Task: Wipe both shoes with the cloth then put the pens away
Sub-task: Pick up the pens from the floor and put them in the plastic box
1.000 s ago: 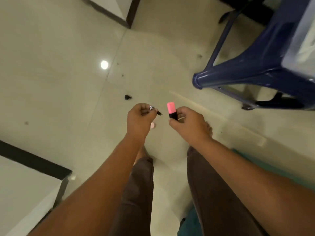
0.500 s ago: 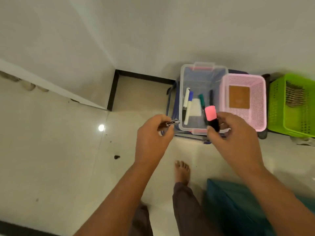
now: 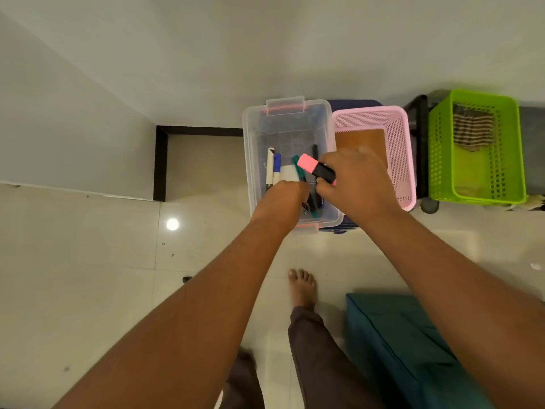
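Observation:
A clear plastic bin stands on a dark blue stool and holds a white marker, a blue marker, a green marker and a black pen. My left hand is lowered into the bin's near end, back up, fingers hidden; the metal clip of a dark pen sticks out at its right edge. My right hand grips a black highlighter with a pink cap over the bin, cap pointing left. No shoes are in view.
A pink basket with a brown square inside touches the bin's right side. Further right is a green basket holding a striped cloth. A teal box stands by my right leg, and my bare foot is on the tiled floor.
The view rose from the floor to the bin. Both hands moved forward: the left dropped into the bin with its pen, the right brought the highlighter over it and tilted it leftward.

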